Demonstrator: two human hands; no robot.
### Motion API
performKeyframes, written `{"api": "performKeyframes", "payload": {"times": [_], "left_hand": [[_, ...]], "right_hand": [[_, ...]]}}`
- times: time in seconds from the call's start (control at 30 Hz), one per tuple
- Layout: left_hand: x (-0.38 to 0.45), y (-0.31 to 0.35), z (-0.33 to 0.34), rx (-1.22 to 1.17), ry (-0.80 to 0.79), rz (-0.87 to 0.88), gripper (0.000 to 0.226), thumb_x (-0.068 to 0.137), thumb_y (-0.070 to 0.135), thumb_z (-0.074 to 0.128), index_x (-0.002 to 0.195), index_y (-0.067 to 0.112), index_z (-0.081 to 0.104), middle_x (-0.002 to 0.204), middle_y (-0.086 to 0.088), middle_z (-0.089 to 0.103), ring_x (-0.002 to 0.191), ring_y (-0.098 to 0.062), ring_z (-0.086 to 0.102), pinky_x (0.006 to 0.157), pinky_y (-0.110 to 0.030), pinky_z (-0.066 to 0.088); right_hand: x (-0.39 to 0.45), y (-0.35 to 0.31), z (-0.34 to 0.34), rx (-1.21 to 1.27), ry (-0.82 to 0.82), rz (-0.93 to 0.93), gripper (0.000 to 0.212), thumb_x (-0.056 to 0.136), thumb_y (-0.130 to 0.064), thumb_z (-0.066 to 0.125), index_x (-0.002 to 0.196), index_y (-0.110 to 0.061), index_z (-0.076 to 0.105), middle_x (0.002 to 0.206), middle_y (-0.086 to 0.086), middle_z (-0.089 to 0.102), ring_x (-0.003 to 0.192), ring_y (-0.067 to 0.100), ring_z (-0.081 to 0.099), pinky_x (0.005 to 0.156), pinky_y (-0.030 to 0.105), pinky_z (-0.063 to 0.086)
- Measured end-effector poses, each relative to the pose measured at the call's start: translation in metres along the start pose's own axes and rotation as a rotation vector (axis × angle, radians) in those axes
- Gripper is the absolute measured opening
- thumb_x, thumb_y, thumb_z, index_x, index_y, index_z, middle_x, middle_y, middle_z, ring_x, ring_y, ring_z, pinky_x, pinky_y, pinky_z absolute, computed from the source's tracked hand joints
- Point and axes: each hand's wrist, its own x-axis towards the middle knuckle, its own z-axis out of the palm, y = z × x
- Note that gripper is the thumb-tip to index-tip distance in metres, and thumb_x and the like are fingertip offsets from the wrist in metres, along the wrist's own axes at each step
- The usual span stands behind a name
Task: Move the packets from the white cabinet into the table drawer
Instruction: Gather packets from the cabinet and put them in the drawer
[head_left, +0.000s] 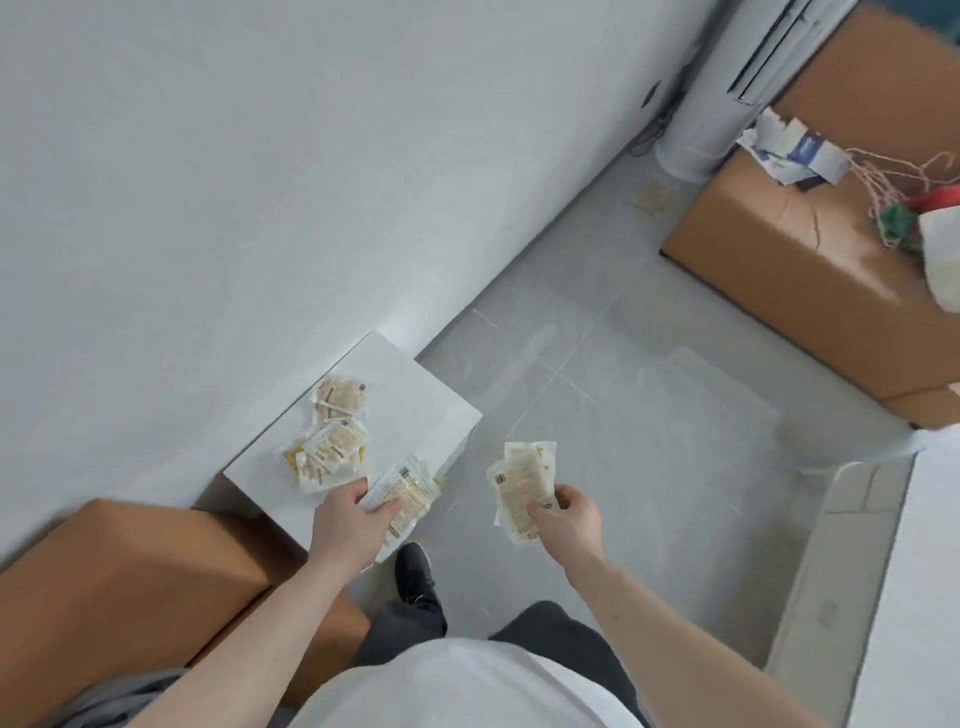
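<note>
So both hands are full: left hand (349, 525) pinches a packet (402, 493) at the white cabinet (415, 400) edge. Right hand (566, 514) grips a few packets (519, 483) over the floor (623, 415), more loose packets (332, 431) sit on top.

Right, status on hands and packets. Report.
Left hand grips packets at cabinet edge. Right hand holds a bunch over floor. Pile remains on cabinet. Drawer not in view.

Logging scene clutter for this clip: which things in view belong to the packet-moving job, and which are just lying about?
Job:
- white cabinet
- loose packets lying on it
- packets in left hand
- packets in right hand
- left hand, right hand

Lying about:
- cardboard box with papers and string on it
- brown box by the cabinet
</note>
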Motion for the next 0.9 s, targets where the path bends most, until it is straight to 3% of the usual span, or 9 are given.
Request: {"api": "performKeyframes", "payload": {"times": [0.07,0.1,0.17,0.23,0.33,0.47,0.6,0.9], "left_hand": [[-0.023,0.014,0.016,0.022,-0.025,0.051,0.035,0.093,0.014,0.073,0.069,0.006,0.049,0.049,0.0,0.046,0.051,-0.005,0.049,0.049,-0.016,0.033],[-0.032,0.02,0.025,0.076,-0.033,0.086,0.036,0.092,0.012,0.073,0.07,0.003,0.047,0.045,0.009,0.05,0.047,-0.003,0.05,0.049,-0.016,0.034],[-0.049,0.032,0.046,0.144,-0.067,0.157,0.04,0.092,0.012,0.073,0.061,0.019,0.05,0.04,0.024,0.048,0.044,0.004,0.051,0.05,-0.017,0.031],[-0.063,0.042,0.068,0.17,-0.08,0.22,0.047,0.089,0.015,0.076,0.052,0.026,0.048,0.041,0.019,0.049,0.043,-0.002,0.05,0.05,-0.024,0.032],[-0.086,0.056,0.109,0.233,-0.11,0.279,0.02,0.085,0.023,0.08,0.068,0.02,0.07,0.063,0.007,0.07,0.062,-0.012,0.067,0.061,-0.038,0.052],[-0.132,0.079,0.171,0.226,-0.12,0.398,0.007,0.085,0.021,0.081,0.082,0.024,0.076,0.076,0.011,0.075,0.077,-0.011,0.071,0.064,-0.025,0.051],[-0.168,0.092,0.221,0.271,-0.193,0.456,0.015,0.085,0.021,0.082,0.097,0.03,0.078,0.089,0.014,0.077,0.086,-0.007,0.072,0.079,-0.032,0.058],[-0.199,0.119,0.325,0.4,-0.423,0.57,0.014,0.085,0.017,0.081,0.09,0.03,0.077,0.084,0.011,0.077,0.082,-0.011,0.074,0.072,-0.029,0.056]], "right_hand": [[-0.018,0.02,-0.026,0.043,0.028,0.017,0.017,0.089,-0.016,0.066,0.105,-0.018,0.072,0.091,-0.004,0.075,0.082,0.013,0.071,0.06,0.022,0.051],[-0.025,0.029,-0.038,0.073,0.04,0.017,0.016,0.088,-0.015,0.066,0.103,-0.018,0.073,0.09,-0.003,0.075,0.081,0.013,0.071,0.059,0.022,0.05],[-0.04,0.048,-0.066,0.143,0.068,0.023,0.015,0.087,-0.015,0.066,0.1,-0.018,0.073,0.088,-0.002,0.075,0.08,0.013,0.071,0.058,0.022,0.048],[-0.053,0.066,-0.096,0.208,0.077,0.024,0.016,0.086,-0.016,0.065,0.099,-0.02,0.073,0.088,-0.002,0.075,0.079,0.013,0.071,0.058,0.022,0.048],[-0.071,0.099,-0.146,0.299,0.096,0.008,0.015,0.085,-0.015,0.066,0.096,-0.021,0.074,0.09,0.001,0.076,0.077,0.015,0.069,0.058,0.023,0.048],[-0.092,0.147,-0.215,0.48,0.119,-0.012,0.013,0.087,-0.014,0.072,0.096,-0.022,0.075,0.091,-0.003,0.078,0.087,0.013,0.073,0.069,0.026,0.053],[-0.112,0.195,-0.266,0.614,0.187,-0.015,0.012,0.089,-0.015,0.074,0.099,-0.022,0.076,0.092,-0.006,0.079,0.091,0.014,0.074,0.076,0.028,0.054],[-0.151,0.281,-0.333,0.812,0.427,0.046,0.012,0.088,-0.014,0.079,0.099,-0.018,0.078,0.09,-0.004,0.081,0.091,0.018,0.077,0.088,0.039,0.06]]}}
